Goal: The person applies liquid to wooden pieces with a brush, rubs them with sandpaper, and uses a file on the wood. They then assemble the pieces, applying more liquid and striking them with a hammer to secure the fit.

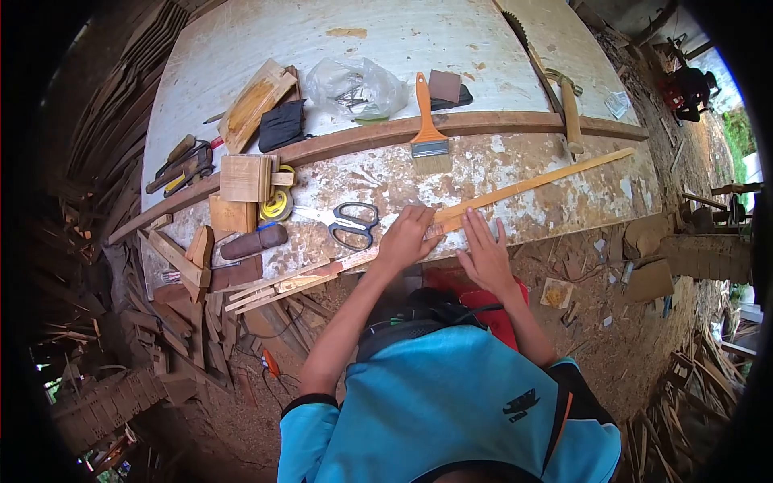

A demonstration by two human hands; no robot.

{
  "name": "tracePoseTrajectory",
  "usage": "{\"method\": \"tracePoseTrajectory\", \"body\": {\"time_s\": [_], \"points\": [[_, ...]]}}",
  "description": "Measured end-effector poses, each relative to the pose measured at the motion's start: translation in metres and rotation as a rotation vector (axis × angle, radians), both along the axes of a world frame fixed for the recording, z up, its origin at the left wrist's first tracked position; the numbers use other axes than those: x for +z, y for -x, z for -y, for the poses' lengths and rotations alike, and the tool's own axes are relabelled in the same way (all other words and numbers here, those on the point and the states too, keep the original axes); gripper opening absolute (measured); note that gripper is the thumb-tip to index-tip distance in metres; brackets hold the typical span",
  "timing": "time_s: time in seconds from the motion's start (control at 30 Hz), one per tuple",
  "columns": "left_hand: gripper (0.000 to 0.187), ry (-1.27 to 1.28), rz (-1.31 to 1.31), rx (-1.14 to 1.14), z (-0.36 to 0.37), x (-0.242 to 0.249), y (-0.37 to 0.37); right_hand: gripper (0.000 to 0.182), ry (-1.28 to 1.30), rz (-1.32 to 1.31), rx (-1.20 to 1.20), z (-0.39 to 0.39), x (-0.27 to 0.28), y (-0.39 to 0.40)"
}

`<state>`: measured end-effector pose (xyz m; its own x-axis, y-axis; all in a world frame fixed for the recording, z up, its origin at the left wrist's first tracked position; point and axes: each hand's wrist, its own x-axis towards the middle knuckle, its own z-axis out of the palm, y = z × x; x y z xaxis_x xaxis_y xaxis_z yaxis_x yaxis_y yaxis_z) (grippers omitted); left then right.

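Note:
A long thin wooden strip (547,177) lies diagonally near the table's front edge, with more thin strips (282,290) at its lower left. My left hand (405,236) is closed over the strips near their middle, fingertips pressed down on the wood. Just right of it, my right hand (485,251) rests with fingers stretched out, fingertips touching the strip's lower edge. Black-handled scissors (353,225) lie left of my left hand. Above the hands is a wide brush (429,133) with an orange handle, leaning on a long wooden bar (354,141).
On the worn table (266,32) are wooden blocks (245,179), a yellow tape roll (276,205), a plastic bag (354,87) of nails, a hammer (571,113) and a saw (523,44). Wood scraps (173,322) lie at left. A red seat (499,318) is beneath me.

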<state>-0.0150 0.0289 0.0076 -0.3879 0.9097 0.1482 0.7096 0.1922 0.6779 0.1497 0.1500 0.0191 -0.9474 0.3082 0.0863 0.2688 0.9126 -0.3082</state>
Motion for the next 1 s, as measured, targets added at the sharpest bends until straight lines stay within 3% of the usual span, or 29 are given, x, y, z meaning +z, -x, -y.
{"method": "tracePoseTrajectory", "body": {"time_s": [0.07,0.27,0.43,0.53,1.0], "points": [[0.044,-0.012,-0.006,0.001,0.0,-0.002,0.0,0.06,-0.019,0.004,-0.035,0.004,-0.004,0.002],[0.045,0.029,0.001,-0.015,-0.001,0.0,0.001,0.059,0.02,-0.019,0.209,0.019,0.002,0.022],[0.047,-0.003,-0.012,0.0,0.0,-0.002,0.0,0.056,0.062,-0.1,-0.176,0.015,-0.001,0.003],[0.047,-0.01,-0.019,-0.002,0.0,-0.002,0.001,0.054,-0.05,-0.054,-0.164,0.013,-0.006,-0.006],[0.046,0.006,0.026,-0.002,0.0,-0.002,0.002,0.049,0.005,-0.116,-0.018,0.032,0.0,0.023]]}}
